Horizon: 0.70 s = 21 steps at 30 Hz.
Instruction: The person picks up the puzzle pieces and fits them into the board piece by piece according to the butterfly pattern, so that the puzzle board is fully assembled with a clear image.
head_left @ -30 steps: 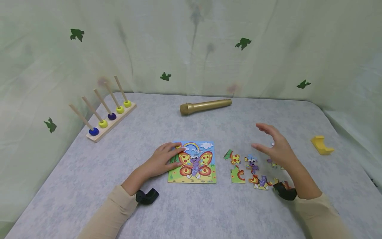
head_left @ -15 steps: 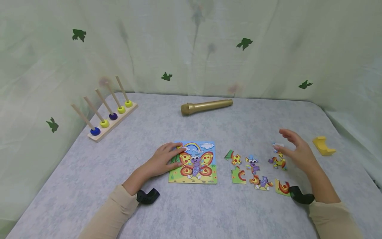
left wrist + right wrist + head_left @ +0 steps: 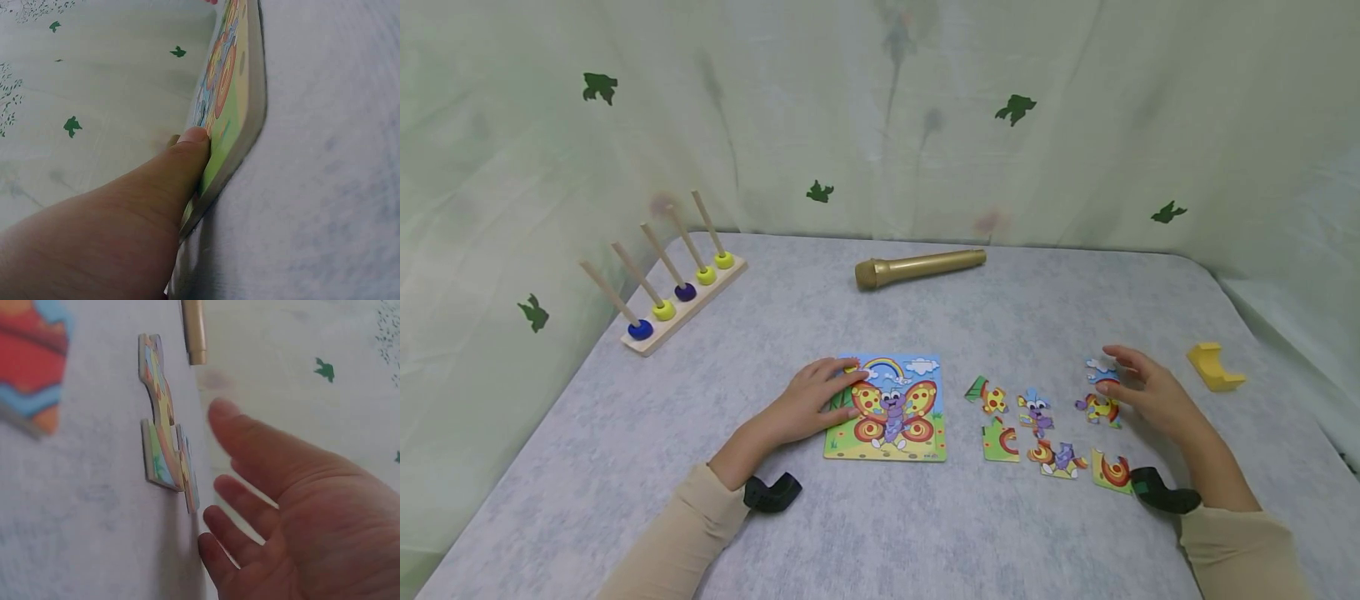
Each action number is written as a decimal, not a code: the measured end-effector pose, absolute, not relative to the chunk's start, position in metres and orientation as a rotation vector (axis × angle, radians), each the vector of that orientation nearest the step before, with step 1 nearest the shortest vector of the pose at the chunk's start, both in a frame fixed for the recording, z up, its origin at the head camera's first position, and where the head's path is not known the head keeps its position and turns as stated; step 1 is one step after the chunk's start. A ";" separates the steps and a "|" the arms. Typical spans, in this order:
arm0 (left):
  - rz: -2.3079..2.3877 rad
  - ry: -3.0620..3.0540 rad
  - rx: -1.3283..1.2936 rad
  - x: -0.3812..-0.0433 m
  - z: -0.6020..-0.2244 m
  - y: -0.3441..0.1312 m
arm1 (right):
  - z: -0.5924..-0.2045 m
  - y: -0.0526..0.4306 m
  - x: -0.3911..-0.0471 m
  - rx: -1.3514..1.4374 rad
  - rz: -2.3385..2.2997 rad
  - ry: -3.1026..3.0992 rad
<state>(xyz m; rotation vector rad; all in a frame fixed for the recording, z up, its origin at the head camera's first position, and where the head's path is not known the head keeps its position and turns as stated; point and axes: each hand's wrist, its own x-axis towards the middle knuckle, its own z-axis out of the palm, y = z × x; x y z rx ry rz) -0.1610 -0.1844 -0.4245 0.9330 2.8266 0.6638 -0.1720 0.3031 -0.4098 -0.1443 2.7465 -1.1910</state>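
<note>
My left hand (image 3: 808,404) rests on the left part of a square butterfly puzzle board (image 3: 898,452), fingers spread over its picture. In the left wrist view the thumb (image 3: 181,156) lies on the board's face near its edge. My right hand (image 3: 1153,400) hovers by a cloud puzzle piece (image 3: 1099,367), thumb and fingers parted. Just below that piece is a yellow-winged puzzle piece (image 3: 1099,408). In the right wrist view the right hand (image 3: 281,512) has loosely bent fingers and a gap separates it from the pieces (image 3: 164,444).
Other puzzle pieces lie between the hands: a face piece (image 3: 1035,412), a body piece (image 3: 1060,460), a green corner piece (image 3: 998,442) and a red-swirl corner (image 3: 1111,473). Farther off are a gold microphone (image 3: 921,267), a peg stacker (image 3: 685,310) and a yellow block (image 3: 1213,369).
My right hand has moved right, away from the middle pieces, and come down beside the cloud piece; its fingers have drawn a little closer together. The left hand stays on the board.
</note>
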 end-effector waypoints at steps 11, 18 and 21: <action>0.665 2.830 0.934 -0.161 -0.426 -0.184 | -0.420 0.312 -0.171 -0.205 -1.163 2.754; 0.671 2.831 0.931 -0.161 -0.425 -0.184 | -0.422 0.309 -0.173 -0.166 -1.098 2.808; 0.665 2.832 0.919 -0.161 -0.425 -0.184 | -0.422 0.308 -0.174 -0.153 -1.035 2.858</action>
